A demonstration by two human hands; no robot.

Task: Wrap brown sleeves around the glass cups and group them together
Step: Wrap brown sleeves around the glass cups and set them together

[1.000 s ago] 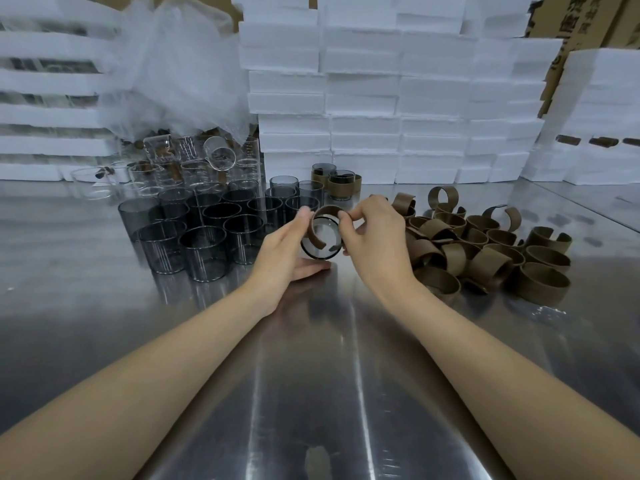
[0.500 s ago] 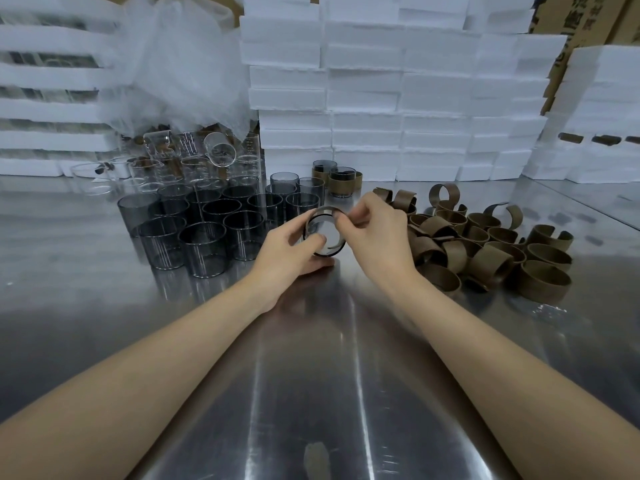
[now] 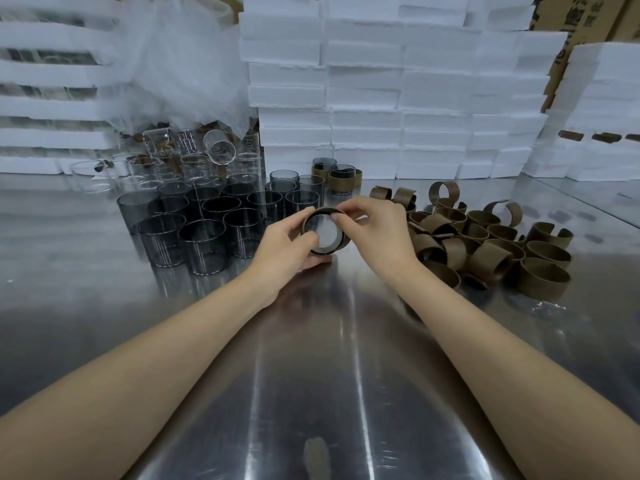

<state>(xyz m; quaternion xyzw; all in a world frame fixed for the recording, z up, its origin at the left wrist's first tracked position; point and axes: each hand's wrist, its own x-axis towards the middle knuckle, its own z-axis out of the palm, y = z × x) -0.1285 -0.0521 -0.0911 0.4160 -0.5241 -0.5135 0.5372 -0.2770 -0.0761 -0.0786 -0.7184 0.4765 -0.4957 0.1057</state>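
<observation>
Both hands: my left hand (image 3: 284, 250) grips glass cup (image 3: 323, 233); right hand (image 3: 377, 231) pinches brown sleeve (image 3: 344, 241) round it.
Cup axis: near-far, mouth toward me.
Sleeved cups (image 3: 341, 180): far, straight beyond.

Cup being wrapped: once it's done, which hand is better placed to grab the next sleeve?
Right, probably. The right hand pinches the sleeve right beside the sleeve pile, while the left hand grips the cup, away from it.
</observation>
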